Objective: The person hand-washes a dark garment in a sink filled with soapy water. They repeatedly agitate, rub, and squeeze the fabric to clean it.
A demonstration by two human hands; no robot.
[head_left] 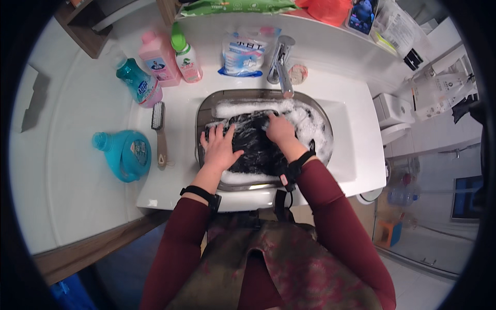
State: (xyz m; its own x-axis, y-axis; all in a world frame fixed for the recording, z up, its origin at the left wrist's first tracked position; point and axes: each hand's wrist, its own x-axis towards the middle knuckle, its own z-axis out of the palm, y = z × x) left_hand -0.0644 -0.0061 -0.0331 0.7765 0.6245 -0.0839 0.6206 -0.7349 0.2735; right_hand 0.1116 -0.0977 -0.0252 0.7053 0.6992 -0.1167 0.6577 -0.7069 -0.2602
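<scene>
Soaked black cloth [253, 147] lies in a grey translucent wash basin [243, 93], with white suds [312, 126] around it, thickest at the right. My left hand [219, 150] rests on the cloth's left part, fingers spread and flat. Farther back and to the right, my right hand [280, 129] has its fingers curled closed on the cloth's far edge; the fingertips are partly hidden in foam. Both wrists wear black straps. What kind of garment the cloth is cannot be made out.
The basin sits in a white sink [341, 150] below a chrome faucet [283, 67]. On the left stand a scrub brush [160, 134], a blue jug [129, 155], a teal bottle [138, 82], a pink bottle [159, 59] and a green-capped bottle [187, 57]. Behind is a blue-white pouch [245, 54].
</scene>
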